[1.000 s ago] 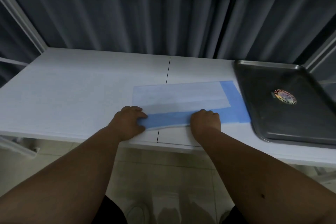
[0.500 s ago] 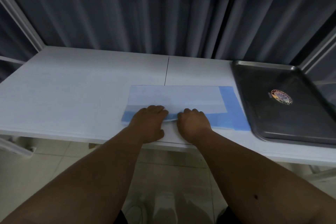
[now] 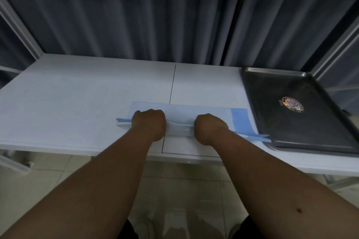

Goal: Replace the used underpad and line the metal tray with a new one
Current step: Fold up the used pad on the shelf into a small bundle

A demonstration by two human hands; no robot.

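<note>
A folded underpad [image 3: 204, 113], white on top with blue edges, lies on the white table [image 3: 77, 103] near its front edge. My left hand [image 3: 149, 122] is fisted on the pad's near edge toward its left end. My right hand [image 3: 210, 127] grips the same edge further right. Between the two fists the near edge is lifted and bunched. The dark metal tray [image 3: 272, 122] sits bare at the right end of the table, with a round sticker [image 3: 292, 104] on its floor. The pad's blue right corner reaches the tray's near left corner.
Dark grey curtains [image 3: 174, 15] hang right behind the table. A thin seam [image 3: 172, 85] runs front to back through the tabletop. White frame posts stand at both sides. Tiled floor and my shoes show below the table's front edge.
My hands have spread apart along the pad's near edge and closed into fists on it. The near edge has risen and the pad now looks narrower from front to back.
</note>
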